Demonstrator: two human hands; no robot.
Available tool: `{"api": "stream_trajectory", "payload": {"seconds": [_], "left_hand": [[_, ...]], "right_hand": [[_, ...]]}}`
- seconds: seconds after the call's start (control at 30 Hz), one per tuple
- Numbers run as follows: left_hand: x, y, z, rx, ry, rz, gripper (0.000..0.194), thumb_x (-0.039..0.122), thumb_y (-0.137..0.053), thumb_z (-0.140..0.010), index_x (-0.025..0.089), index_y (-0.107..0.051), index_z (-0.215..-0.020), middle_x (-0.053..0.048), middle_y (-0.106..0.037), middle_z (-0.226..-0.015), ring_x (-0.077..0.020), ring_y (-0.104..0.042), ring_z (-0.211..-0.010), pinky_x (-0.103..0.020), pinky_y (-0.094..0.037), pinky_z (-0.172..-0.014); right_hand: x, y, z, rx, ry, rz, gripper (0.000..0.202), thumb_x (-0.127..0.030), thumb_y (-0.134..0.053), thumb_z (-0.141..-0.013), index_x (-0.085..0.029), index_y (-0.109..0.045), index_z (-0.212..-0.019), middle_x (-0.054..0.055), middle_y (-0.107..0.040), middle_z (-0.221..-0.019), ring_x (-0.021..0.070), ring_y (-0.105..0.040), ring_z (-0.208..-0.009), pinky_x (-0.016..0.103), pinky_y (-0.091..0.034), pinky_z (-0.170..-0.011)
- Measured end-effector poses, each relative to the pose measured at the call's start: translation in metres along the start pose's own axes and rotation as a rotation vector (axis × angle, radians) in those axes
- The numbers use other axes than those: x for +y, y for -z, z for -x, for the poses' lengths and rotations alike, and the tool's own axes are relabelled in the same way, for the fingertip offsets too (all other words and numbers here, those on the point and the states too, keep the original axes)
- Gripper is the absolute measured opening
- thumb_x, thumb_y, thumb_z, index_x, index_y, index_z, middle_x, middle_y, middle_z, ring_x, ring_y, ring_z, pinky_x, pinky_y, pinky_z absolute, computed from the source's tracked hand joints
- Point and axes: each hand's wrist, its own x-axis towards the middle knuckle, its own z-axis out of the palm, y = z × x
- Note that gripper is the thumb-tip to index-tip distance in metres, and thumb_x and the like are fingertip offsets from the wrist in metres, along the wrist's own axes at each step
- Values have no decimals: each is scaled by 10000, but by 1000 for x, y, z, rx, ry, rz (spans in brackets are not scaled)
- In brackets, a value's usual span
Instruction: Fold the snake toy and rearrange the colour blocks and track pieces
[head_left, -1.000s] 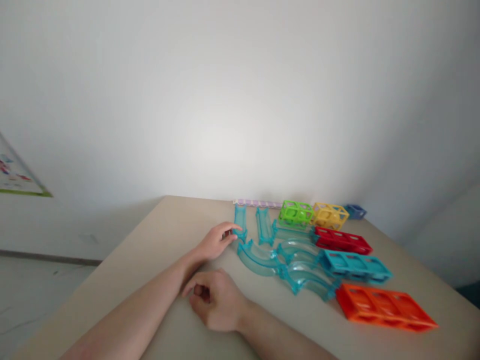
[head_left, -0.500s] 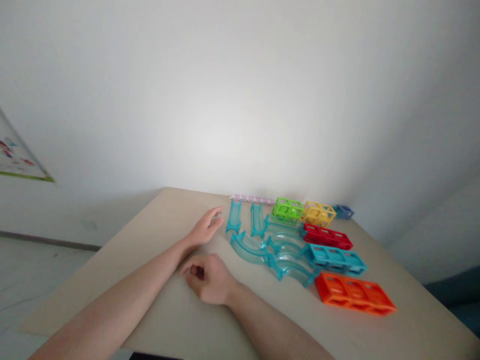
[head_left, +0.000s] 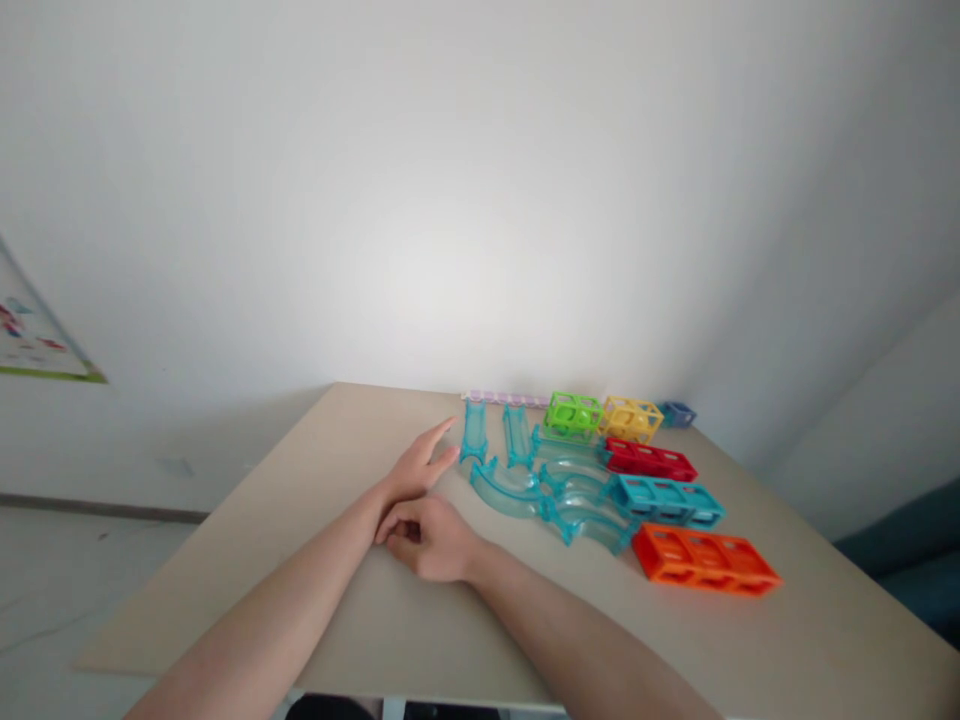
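Observation:
My left hand (head_left: 421,465) lies on the table with its fingers stretched out and the thumb apart, holding nothing. Its fingertips are close to a straight, clear blue track piece (head_left: 474,432), with a small gap between. My right hand (head_left: 433,540) is curled into a loose fist beside the left wrist, and nothing shows inside it. To the right of both hands lie a second straight track piece (head_left: 517,437) and a curved blue track piece (head_left: 506,492). More curved track pieces (head_left: 592,525) sit farther right.
Cube-frame blocks stand on the right: green (head_left: 573,416), yellow (head_left: 631,419), dark red (head_left: 649,459), blue (head_left: 667,500) and orange (head_left: 705,560). A dark blue block (head_left: 678,415) is at the back corner. A pale purple strip (head_left: 506,399) runs along the wall (head_left: 450,200).
The view has shifted slightly. My right hand now sits closer to the left wrist. My left hand stays open beside the track pieces, which lie in the same layout.

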Motion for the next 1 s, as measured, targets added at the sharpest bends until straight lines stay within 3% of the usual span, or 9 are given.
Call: {"api": "stream_trajectory", "payload": {"seconds": [0.2,0.3,0.43,0.6,0.7,0.8,0.93,1.0], "left_hand": [[-18,-4,-20,207,138,-1,405,330,-425,-935,186,-484,-1310,-115,-618,-1255,-198,-582,-1151,-355,-417,-1020],[-25,-4,-34,294,197,-55,314,268,-403,-937,187,-553,-1200,-109,-646,-1190,-198,-597,-1108,-349,-427,-988],[-28,-3,-49,418,299,-140,266,202,-394,-914,158,-616,-1054,-115,-690,-1033,-201,-625,-988,-333,-436,-915],[-30,-4,-57,454,383,-250,275,274,-446,-879,141,-668,-784,-63,-681,-725,-165,-597,-710,-275,-429,-714],[-31,-5,-57,432,386,-311,352,307,-425,-890,141,-667,-695,-53,-661,-672,-155,-566,-671,-268,-400,-680],[-30,-6,-59,392,370,-356,374,315,-413,-906,140,-674,-703,-66,-667,-697,-159,-566,-675,-275,-391,-685],[-32,-5,-69,329,337,-396,334,302,-424,-918,143,-683,-780,-89,-677,-769,-178,-593,-738,-278,-401,-718],[-36,-5,-76,307,320,-411,300,312,-426,-925,154,-681,-904,-98,-675,-863,-193,-605,-803,-281,-409,-739]], "right_hand": [[-4,4,1,34,28,33,239,-65,-518,-738,-167,-691,-869,-50,-538,-587,76,-456,-506,178,-365,-519],[-11,8,4,102,52,45,259,-82,-507,-757,-160,-675,-938,-11,-588,-695,95,-483,-567,206,-403,-579],[-22,15,9,316,163,112,237,-155,-503,-811,-161,-632,-1010,49,-604,-822,154,-536,-734,274,-445,-700],[-24,23,15,417,217,128,227,-183,-474,-867,-177,-602,-1054,74,-598,-915,178,-555,-823,315,-469,-749],[-25,25,18,412,240,125,240,-204,-456,-889,-179,-592,-1085,92,-591,-986,198,-561,-913,350,-473,-817],[-36,23,19,324,307,142,342,-248,-406,-915,-176,-540,-1221,130,-543,-1216,238,-505,-1142,419,-409,-978],[-57,14,21,130,414,165,576,-391,-365,-928,-156,-293,-1448,135,-405,-1452,281,-332,-1355,511,-238,-1115],[-59,8,21,130,469,167,638,-480,-341,-929,-159,-237,-1470,136,-380,-1479,289,-311,-1375,525,-200,-1133]]}}
